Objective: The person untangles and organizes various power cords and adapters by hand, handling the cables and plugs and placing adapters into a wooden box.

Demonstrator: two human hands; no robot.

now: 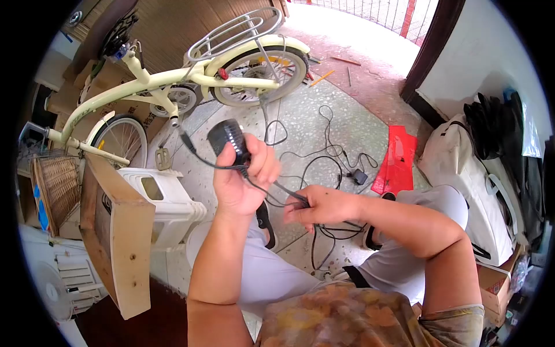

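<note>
My left hand (245, 173) is raised in front of me, its fingers wrapped round a black power adapter (227, 137) with a glossy, ribbed side. From that hand a short length of dark cable (202, 159) runs up to the left and ends in a connector (186, 140). Lower and to the right, my right hand (324, 205) is closed on the black cable (286, 191) that stretches between the two hands. Loops of the cable (315, 248) hang below my right hand toward the floor between my feet.
A cream bicycle (144, 84) stands at the upper left. Thin cords with a small black adapter (359, 176) lie on the tiled floor near red paper (399, 159). Pencils (322, 78) are scattered by the doorway. A wooden drawer (132, 254), white stool (165, 194) and pale bag (462, 179) flank me.
</note>
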